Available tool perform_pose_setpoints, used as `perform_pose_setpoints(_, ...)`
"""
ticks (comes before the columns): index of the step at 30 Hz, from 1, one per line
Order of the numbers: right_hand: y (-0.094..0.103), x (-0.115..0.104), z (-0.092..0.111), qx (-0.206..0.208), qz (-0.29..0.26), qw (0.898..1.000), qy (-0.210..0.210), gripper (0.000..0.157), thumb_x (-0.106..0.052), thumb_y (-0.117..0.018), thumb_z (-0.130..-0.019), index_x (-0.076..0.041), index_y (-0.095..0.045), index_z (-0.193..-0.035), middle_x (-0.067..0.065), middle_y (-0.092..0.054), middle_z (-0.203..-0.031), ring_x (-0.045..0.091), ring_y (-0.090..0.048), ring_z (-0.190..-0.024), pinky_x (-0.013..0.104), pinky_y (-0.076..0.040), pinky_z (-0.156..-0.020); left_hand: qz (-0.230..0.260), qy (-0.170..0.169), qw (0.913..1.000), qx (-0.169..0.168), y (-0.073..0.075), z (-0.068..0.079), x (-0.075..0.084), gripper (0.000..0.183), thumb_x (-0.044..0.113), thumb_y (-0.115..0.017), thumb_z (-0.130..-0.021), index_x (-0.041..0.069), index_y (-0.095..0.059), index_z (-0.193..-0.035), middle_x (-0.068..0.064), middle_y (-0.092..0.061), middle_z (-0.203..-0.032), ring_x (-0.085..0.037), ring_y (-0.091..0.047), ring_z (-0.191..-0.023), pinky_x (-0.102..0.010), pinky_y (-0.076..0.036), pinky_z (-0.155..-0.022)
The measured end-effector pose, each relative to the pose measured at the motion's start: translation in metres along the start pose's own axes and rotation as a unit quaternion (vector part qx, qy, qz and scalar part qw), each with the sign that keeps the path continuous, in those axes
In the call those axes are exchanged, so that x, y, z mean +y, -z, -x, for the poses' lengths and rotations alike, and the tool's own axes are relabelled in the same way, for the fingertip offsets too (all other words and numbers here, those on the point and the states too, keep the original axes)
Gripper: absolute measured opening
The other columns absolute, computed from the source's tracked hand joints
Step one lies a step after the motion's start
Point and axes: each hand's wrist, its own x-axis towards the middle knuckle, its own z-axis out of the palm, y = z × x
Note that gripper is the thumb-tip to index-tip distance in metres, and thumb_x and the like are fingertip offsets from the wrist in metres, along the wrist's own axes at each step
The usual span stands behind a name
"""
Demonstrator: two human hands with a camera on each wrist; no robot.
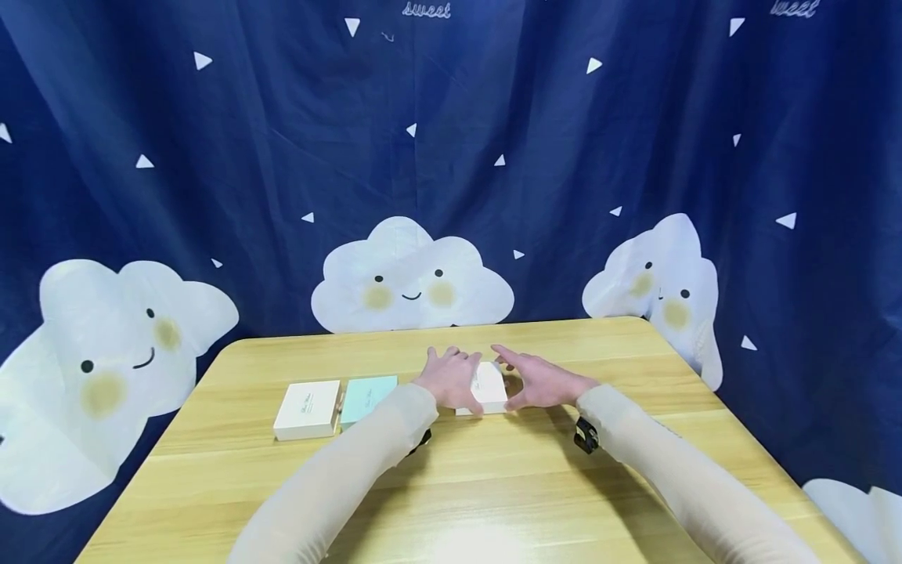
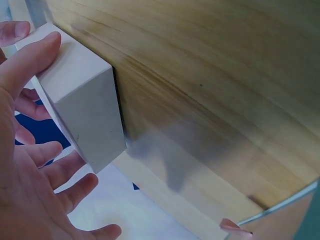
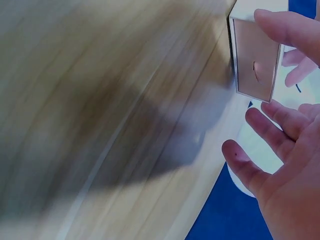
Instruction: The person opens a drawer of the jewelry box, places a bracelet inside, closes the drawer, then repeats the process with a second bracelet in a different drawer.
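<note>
A white box lies on the wooden table between both hands. My left hand is at its left end; in the left wrist view, the thumb rests on the long front side and the other fingers spread loosely past the far edge. My right hand is at the box's right end with thumb and fingers apart. The right wrist view shows that end as a pinkish drawer front with a small string loop. The right thumb overlaps the box's corner there, and the fingers stretch out beyond it.
Left of the hands, a white box and a teal box lie side by side with lettering on their lids. The left forearm passes close to the teal one. Behind the table hangs a dark blue curtain with clouds.
</note>
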Motion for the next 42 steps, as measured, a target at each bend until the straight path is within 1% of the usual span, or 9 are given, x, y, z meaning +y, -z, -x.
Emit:
perform_pose_setpoints(5,0.0,-0.006,-0.002,0.0,0.001,1.0,-0.002,0.114,-0.027,-0.089,-0.076,-0.023,-0.016,-0.163,0.003,-0.05,-0.149,0.031,-0.05,-0.135,0.05,-0.041,-0.112,-0.002,0.001,1.0,0.0,0.005,0.006,-0.003,0.112,0.064,-0.085,-0.065,0.017,-0.039,-0.155,-0.005,-0.054,-0.148,-0.028,-0.043,-0.139,-0.07,-0.024,-0.112)
perform_pose_setpoints(11,-0.002,-0.014,-0.009,-0.001,0.006,1.0,0.014,0.113,-0.029,-0.088,-0.077,-0.023,-0.015,-0.163,0.004,-0.052,-0.147,0.031,-0.05,-0.136,0.05,-0.04,-0.113,-0.019,0.005,0.9998,-0.002,0.009,0.015,-0.011,0.112,0.067,-0.082,-0.067,0.017,-0.036,-0.157,-0.006,-0.053,-0.15,-0.029,-0.04,-0.142,-0.072,-0.022,-0.113)
perform_pose_setpoints(14,-0.003,-0.018,-0.012,-0.007,0.014,1.0,0.018,0.112,-0.031,-0.087,-0.078,-0.025,-0.014,-0.163,0.003,-0.051,-0.148,0.03,-0.05,-0.137,0.049,-0.04,-0.113,-0.017,0.003,0.9998,-0.007,0.011,0.021,-0.015,0.113,0.067,-0.081,-0.068,0.017,-0.034,-0.158,-0.007,-0.053,-0.15,-0.031,-0.039,-0.144,-0.074,-0.02,-0.113)
perform_pose_setpoints(21,-0.008,-0.029,-0.019,-0.016,0.019,0.999,0.023,0.113,-0.033,-0.087,-0.078,-0.026,-0.013,-0.163,0.004,-0.049,-0.151,0.029,-0.048,-0.139,0.046,-0.04,-0.114,-0.016,0.009,0.9998,-0.009,0.01,0.032,-0.027,0.113,0.068,-0.08,-0.068,0.017,-0.034,-0.157,-0.007,-0.053,-0.15,-0.032,-0.038,-0.145,-0.075,-0.018,-0.113)
perform_pose_setpoints(26,-0.012,-0.035,-0.025,-0.024,0.027,0.999,0.024,0.114,-0.036,-0.086,-0.079,-0.029,-0.01,-0.163,0.001,-0.049,-0.151,0.027,-0.048,-0.138,0.044,-0.04,-0.114,-0.012,0.016,0.9998,-0.009,0.011,0.04,-0.032,0.113,0.066,-0.082,-0.068,0.017,-0.034,-0.157,-0.007,-0.053,-0.149,-0.033,-0.038,-0.144,-0.075,-0.017,-0.113)
perform_pose_setpoints(30,-0.015,-0.04,-0.028,-0.023,0.032,0.999,0.031,0.113,-0.037,-0.086,-0.078,-0.029,-0.012,-0.163,0.001,-0.051,-0.149,0.027,-0.05,-0.137,0.044,-0.041,-0.113,-0.004,0.021,0.9997,-0.01,0.013,0.046,-0.036,0.112,0.064,-0.083,-0.068,0.017,-0.034,-0.157,-0.008,-0.053,-0.149,-0.033,-0.038,-0.144,-0.075,-0.016,-0.113)
perform_pose_setpoints(37,-0.02,-0.05,-0.031,-0.017,0.055,0.998,0.034,0.114,-0.04,-0.087,-0.076,-0.029,-0.014,-0.163,0.001,-0.054,-0.148,0.03,-0.053,-0.133,0.048,-0.045,-0.108,-0.003,0.027,0.9996,-0.011,0.009,0.052,-0.044,0.112,0.065,-0.082,-0.068,0.018,-0.035,-0.157,-0.006,-0.054,-0.148,-0.031,-0.039,-0.143,-0.075,-0.016,-0.113)
perform_pose_setpoints(42,-0.024,-0.054,-0.034,-0.015,0.071,0.997,0.038,0.113,-0.043,-0.086,-0.077,-0.029,-0.014,-0.163,0.0,-0.054,-0.148,0.027,-0.055,-0.13,0.046,-0.046,-0.106,0.002,0.033,0.9993,-0.015,0.01,0.058,-0.048,0.112,0.064,-0.083,-0.067,0.017,-0.036,-0.157,-0.006,-0.054,-0.148,-0.031,-0.039,-0.143,-0.075,-0.015,-0.113)
